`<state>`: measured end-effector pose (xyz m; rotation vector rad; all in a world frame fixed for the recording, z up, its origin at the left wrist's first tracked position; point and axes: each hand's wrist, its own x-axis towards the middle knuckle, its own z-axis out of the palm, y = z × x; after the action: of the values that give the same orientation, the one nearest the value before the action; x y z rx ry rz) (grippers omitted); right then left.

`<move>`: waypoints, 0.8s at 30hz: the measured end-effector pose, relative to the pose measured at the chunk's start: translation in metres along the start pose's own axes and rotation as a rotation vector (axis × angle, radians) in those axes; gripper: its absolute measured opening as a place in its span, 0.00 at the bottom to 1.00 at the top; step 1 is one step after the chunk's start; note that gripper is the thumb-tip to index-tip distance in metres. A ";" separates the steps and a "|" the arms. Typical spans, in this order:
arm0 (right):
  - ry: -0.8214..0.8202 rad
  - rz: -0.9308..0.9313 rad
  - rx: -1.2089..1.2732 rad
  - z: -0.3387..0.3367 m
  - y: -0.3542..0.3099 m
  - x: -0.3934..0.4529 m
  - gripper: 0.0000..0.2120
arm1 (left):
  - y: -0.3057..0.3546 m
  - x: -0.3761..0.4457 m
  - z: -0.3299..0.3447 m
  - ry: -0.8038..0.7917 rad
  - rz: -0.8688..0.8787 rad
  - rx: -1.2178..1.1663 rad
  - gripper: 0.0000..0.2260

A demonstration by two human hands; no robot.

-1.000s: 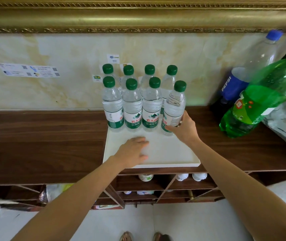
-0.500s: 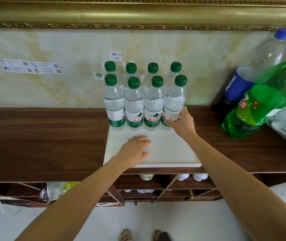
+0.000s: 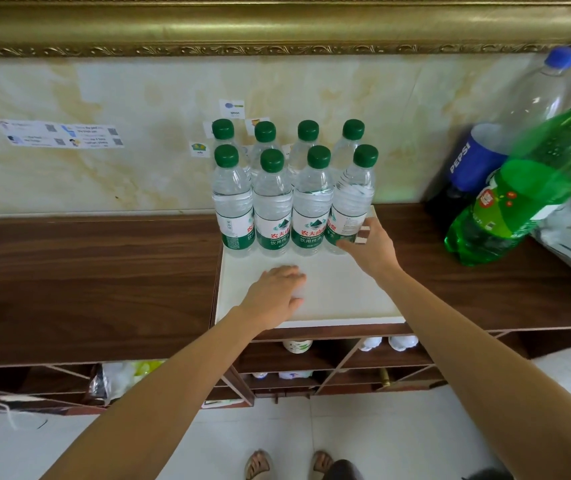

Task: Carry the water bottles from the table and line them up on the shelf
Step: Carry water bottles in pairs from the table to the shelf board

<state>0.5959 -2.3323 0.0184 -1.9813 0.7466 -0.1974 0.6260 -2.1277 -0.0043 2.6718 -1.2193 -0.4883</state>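
Bottles: eight green-capped water bottles (image 3: pixel 294 199) stand upright on a white tray (image 3: pixel 346 299) on the dark wooden shelf (image 3: pixel 86 278), in two rows of four, back row against the marble wall (image 3: pixel 104 91). Front row packed side by side, touching. Front-right bottle (image 3: pixel 351 206) leans slightly toward its neighbour, not quite squared up.

Right hand (image 3: pixel 369 245) grasps that front-right bottle low on the label, fingers wrapped round its base on the right side. Left hand (image 3: pixel 277 292) lies flat on the bare tray in front of the rows, fingers relaxed, holding nothing, looks like it steadies the tray.

Progress, judged: near the end. Two full rows in place, last bottle set down and getting nudged straight. Left to do: release it, maybe square the row. Table not in view, so cannot tell if more bottles wait.

Around: large Pepsi bottle (image 3: pixel 506 140) and green soda bottle (image 3: pixel 526 192) lean at the right end of the shelf, well apart from the tray. Stickers (image 3: pixel 62 133) on the wall at left. Gold frame (image 3: pixel 277 26) above. Cubbies below hold small white containers (image 3: pixel 298 345).
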 end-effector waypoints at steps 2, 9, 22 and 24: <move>0.020 0.016 -0.037 -0.001 0.003 -0.009 0.26 | 0.000 -0.001 -0.001 -0.004 -0.005 0.003 0.24; -0.304 -0.019 -0.296 0.007 0.010 -0.039 0.15 | 0.003 -0.006 -0.012 -0.085 -0.065 -0.069 0.27; -0.785 -0.795 -0.621 0.108 -0.030 -0.094 0.13 | 0.002 -0.187 -0.014 0.162 -0.763 -0.318 0.15; -0.892 -0.871 -0.614 0.133 -0.042 -0.132 0.12 | 0.009 -0.245 0.006 0.191 -0.902 -0.343 0.14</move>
<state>0.5653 -2.1431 0.0070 -2.5212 -0.7341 0.4497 0.4672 -1.9484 0.0480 2.7222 0.1749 -0.4639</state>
